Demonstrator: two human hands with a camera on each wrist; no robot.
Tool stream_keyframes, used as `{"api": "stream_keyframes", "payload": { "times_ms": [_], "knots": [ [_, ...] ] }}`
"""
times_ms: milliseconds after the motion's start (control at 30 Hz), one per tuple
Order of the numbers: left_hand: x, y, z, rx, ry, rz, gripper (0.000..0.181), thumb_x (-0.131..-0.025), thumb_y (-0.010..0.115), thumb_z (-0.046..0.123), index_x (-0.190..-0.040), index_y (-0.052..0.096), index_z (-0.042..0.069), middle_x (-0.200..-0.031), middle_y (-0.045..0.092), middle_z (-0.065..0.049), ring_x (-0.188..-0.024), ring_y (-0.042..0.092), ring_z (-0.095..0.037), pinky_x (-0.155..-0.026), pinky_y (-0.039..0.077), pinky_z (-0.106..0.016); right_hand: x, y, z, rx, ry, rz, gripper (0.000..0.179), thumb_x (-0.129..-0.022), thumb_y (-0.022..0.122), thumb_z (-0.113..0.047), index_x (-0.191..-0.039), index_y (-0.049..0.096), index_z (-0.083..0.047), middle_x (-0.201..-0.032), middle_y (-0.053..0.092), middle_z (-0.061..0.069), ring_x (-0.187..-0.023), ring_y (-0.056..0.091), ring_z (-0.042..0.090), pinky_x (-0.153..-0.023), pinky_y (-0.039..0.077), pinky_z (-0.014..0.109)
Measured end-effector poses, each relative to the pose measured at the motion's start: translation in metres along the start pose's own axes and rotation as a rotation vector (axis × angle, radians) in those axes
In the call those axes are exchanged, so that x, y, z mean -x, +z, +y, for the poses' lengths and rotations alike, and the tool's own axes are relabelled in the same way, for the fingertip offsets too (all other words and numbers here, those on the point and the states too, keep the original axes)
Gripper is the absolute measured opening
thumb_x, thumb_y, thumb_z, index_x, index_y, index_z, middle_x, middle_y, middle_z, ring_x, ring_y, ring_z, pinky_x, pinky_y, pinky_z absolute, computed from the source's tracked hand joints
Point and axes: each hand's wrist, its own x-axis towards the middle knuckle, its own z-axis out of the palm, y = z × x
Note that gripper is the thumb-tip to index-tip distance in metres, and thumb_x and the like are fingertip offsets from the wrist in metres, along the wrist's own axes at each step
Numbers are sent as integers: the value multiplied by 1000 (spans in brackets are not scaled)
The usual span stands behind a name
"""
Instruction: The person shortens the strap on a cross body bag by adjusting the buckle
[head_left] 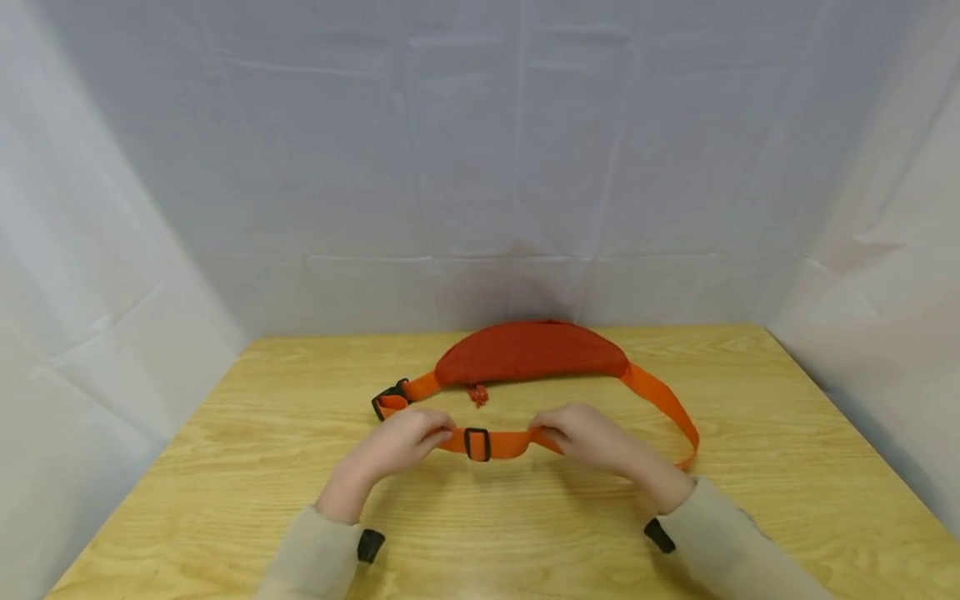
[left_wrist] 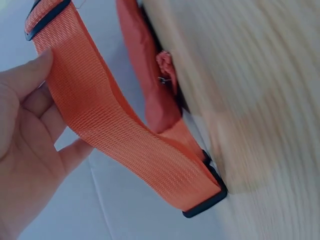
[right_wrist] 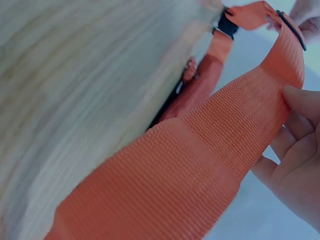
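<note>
Left grip (head_left: pixel 401 442) pinching orange strap (head_left: pixel 510 445), thumb one side, fingers other. Right grip (head_left: pixel 588 433) pinching same strap further right. Strap section between them held up off table (head_left: pixel 487 542), black slider (head_left: pixel 487 444) on it, nearer left grip. Red waist bag (head_left: pixel 532 352) at back of table by white sheet (head_left: pixel 480 167); zipper pull (head_left: pixel 477 393) hangs at its front edge. Black buckle (head_left: pixel 396 389) left of bag.
</note>
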Motion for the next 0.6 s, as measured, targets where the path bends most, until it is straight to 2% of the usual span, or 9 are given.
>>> {"api": "stream_keyframes", "payload": {
  "times_ms": [100, 267, 467, 600],
  "knots": [
    [-4, 0, 3, 21, -3, 22, 12, -89, 53, 9, -93, 63, 6, -83, 61, 1, -71, 53, -6, -64, 45, -25, 4, -7, 1, -51, 13, 15, 14, -86, 55, -3, -96, 64, -3, -88, 64, 3, -76, 59, 11, -65, 47, 25],
    [-8, -2, 9, 37, -12, 44, 15, -90, 52, 10, -98, 63, 6, -88, 62, -1, -74, 56, -8, -66, 46, -25, 10, -15, 3, -134, 87, 13, 16, -87, 54, -2, -99, 64, -6, -93, 64, 2, -80, 58, 11, -69, 47, 26],
    [-16, -5, 17, 50, 39, 91, 13, -90, 52, 9, -97, 62, 6, -83, 61, 1, -69, 53, -6, -63, 44, -24, 15, -23, 4, -197, 137, 29, 18, -89, 50, -3, -101, 63, -8, -94, 63, 1, -79, 57, 10, -70, 46, 27],
    [-19, -5, 20, 54, 27, 116, 14, -89, 52, 9, -98, 62, 7, -85, 61, 1, -69, 53, -6, -63, 44, -24, 17, -26, 6, -235, 149, 50, 17, -89, 50, -3, -100, 62, -8, -95, 62, 1, -80, 56, 10, -70, 46, 28]
  ]
}}
